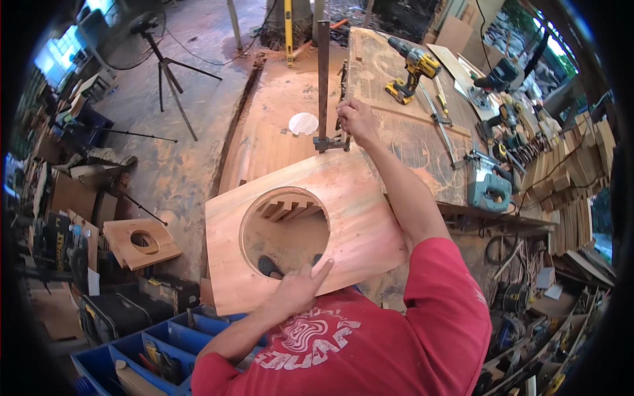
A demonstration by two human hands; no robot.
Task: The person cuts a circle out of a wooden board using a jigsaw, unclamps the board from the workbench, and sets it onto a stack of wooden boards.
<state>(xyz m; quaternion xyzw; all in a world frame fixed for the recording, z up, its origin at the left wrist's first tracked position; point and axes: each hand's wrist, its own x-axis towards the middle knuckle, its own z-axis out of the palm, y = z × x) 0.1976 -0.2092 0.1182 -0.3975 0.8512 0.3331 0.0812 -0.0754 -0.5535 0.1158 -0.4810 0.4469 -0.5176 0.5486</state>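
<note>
A pale wooden panel (370,218) with a large round hole lies tilted in front of me, its far corner at the workbench's edge. My left hand (300,288) grips the near strip of the panel beside the hole, one finger stretched along its face. Fingers at the hole's rim are partly hidden. At the panel's far corner a dark bar clamp (323,86) stands upright with its long bar pointing away. My right hand (357,123) is closed round the clamp's handle, which it mostly hides. Through the hole show my shoes and some notched wood pieces.
On the workbench (416,142) to the right lie a yellow drill (413,68), a grey-blue jigsaw (489,187) and a smaller clamp (438,120). A tripod (165,66) stands far left. Another holed wooden piece (142,243) lies left, above a blue tool bin (132,350).
</note>
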